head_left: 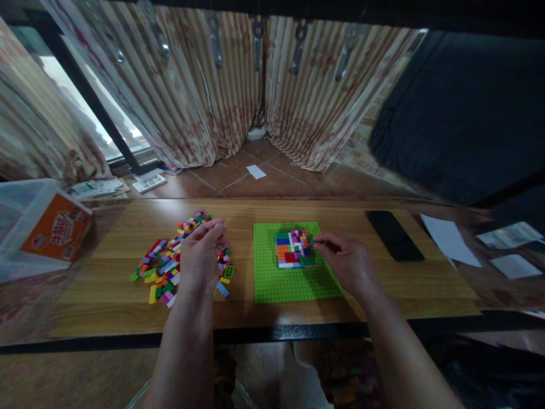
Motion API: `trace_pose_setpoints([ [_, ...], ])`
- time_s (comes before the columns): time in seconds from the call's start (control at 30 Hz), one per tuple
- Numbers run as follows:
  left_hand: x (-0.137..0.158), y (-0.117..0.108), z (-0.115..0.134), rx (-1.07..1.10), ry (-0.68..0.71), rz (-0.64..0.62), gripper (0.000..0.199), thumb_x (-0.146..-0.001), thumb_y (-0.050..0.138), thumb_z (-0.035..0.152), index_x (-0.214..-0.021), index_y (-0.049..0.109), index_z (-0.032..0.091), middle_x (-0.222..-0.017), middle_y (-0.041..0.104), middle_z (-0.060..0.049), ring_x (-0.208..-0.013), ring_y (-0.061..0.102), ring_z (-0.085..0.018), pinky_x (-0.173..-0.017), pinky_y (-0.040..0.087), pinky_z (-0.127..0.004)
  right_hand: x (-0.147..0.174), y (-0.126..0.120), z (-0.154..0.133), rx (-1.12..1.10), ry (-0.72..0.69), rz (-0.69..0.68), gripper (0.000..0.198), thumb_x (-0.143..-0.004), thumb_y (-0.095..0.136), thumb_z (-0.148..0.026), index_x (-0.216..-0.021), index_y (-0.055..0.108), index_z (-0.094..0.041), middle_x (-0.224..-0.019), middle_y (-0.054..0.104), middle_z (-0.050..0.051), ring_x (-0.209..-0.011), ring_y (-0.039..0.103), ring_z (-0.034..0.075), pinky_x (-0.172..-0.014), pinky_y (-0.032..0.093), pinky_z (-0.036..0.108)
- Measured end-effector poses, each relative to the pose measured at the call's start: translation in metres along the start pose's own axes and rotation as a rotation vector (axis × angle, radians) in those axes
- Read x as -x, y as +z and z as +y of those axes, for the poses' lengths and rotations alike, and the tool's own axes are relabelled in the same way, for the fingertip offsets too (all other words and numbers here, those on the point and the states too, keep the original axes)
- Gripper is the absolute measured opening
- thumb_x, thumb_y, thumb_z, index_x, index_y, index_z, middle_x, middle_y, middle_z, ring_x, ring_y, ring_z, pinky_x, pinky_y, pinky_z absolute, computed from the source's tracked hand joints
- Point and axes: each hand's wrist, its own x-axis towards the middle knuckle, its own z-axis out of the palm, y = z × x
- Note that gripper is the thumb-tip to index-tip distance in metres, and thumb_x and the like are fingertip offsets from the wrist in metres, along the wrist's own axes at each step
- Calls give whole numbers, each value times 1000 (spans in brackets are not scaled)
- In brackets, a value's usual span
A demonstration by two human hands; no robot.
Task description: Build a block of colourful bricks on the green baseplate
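A lime-green studded baseplate (272,287) lies on the wooden table (238,312). On its upper middle stands a low block of colourful toy bricks (286,257), with smaller pieces stacked toward its right side. My right hand (347,261) pinches a small green brick (311,241) between thumb and fingertips at that block's right edge; whether the brick touches the block I cannot tell. Over the right part of a loose brick pile (164,267) hovers my left hand (202,255), fingers curled and thumb pressed to them. What it holds, if anything, is hidden.
A black phone (395,236) lies on the table's right, beside a white paper (450,240). Left of the table is a clear plastic bin (25,227) with an orange label. Striped curtains (204,96) hang beyond the tiled floor (281,182).
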Motion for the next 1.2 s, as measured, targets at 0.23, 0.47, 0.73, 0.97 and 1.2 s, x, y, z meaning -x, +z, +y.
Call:
trace_pose_setpoints([
  [0.23, 3, 5, -4, -36, -18, -22, 37, -51, 84, 27, -83, 72, 12, -68, 65, 0, -56, 54, -7, -55, 43, -19, 0, 2, 5, -9, -30, -58, 12, -83, 64, -28, -83, 74, -23, -85, 74, 3, -80, 68, 20, -75, 52, 33],
  [0.47, 3, 8, -5, -57, -10, -23, 38, -50, 84, 28, -82, 71, 12, -68, 65, 1, -55, 53, -7, -56, 43, -19, 0, 8, 6, 74, -49, -116, 14, -85, 61, -26, -84, 75, -25, -88, 76, 3, -82, 70, 21, -77, 52, 35],
  [0.73, 4, 7, -5, -91, -7, -28, 37, -52, 83, 30, -82, 72, 13, -68, 65, 0, -56, 53, -7, -57, 42, -20, 0, 13, 5, 108, -13, -120, 12, -83, 61, -26, -83, 73, -25, -86, 77, 3, -79, 71, 22, -76, 51, 36],
  [0.97, 3, 7, -5, -95, 7, -29, 34, -52, 82, 29, -80, 72, 13, -68, 65, 0, -56, 53, -8, -56, 42, -21, 1, 13, 4, 26, 74, -100, 9, -80, 64, -30, -78, 68, -22, -75, 73, 2, -70, 68, 19, -67, 50, 31],
  [1.2, 3, 6, -5, -95, 17, -30, 32, -53, 82, 29, -79, 72, 13, -67, 64, 0, -54, 52, -8, -53, 41, -20, -4, 5, 7, 12, 209, -124, 27, -84, 60, -45, -79, 69, -19, -70, 71, 3, -65, 67, 19, -62, 48, 31],
])
